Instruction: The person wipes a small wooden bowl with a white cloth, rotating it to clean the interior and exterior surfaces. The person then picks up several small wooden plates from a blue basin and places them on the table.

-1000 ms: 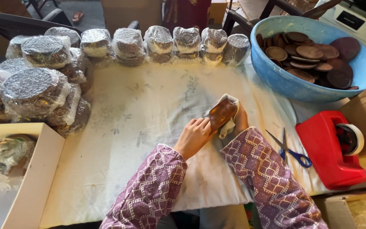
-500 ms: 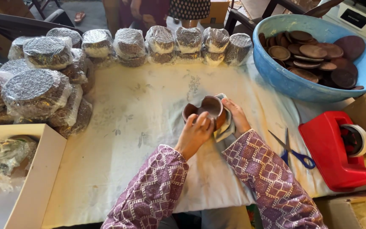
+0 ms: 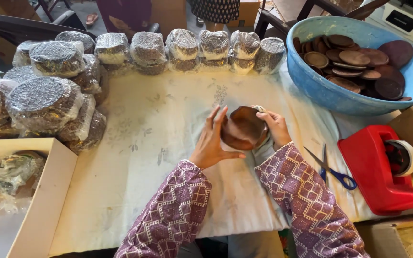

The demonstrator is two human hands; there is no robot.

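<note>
Brown wooden bowl (image 3: pixel 243 128) tilted above the cloth-covered worktop (image 3: pixel 158 143), left hand (image 3: pixel 212 141) cupped against its left rim with fingers spread upward, right hand (image 3: pixel 276 126) curled round its right edge with a cloth, blue basin (image 3: pixel 331 93) up right of the bowl, scissors (image 3: pixel 333 169) just right

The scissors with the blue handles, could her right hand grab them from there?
Probably yes. The scissors lie bare on the cloth beside the right hand, nothing between, but that hand holds the brown bowl.

Wrapped stacks (image 3: pixel 48 102) left and behind; basin (image 3: pixel 311 81) right-rear; scissors (image 3: pixel 333 172) left of tape dispenser (image 3: pixel 378 177).
</note>
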